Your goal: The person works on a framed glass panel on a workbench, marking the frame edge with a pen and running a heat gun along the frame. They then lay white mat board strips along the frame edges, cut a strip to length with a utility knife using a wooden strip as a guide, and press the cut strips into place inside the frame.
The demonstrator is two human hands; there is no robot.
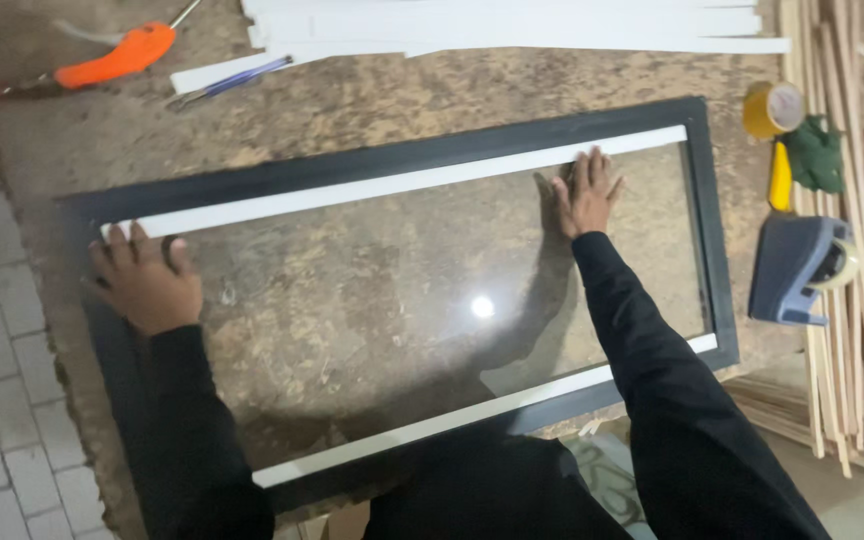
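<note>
Black sleeves are reaching up from the lower frame, the left hand (144, 282) and right hand (585, 192) lying open and flat on the glass pane (392, 290) inside the black frame (717, 230) at centre, a pane that looks stiff, slippery and fragile, best taken by the frame's edges.

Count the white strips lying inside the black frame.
2 show. One white strip runs along the far edge under both hands; the other along the near edge of the frame. Short sides: none visible.
</note>
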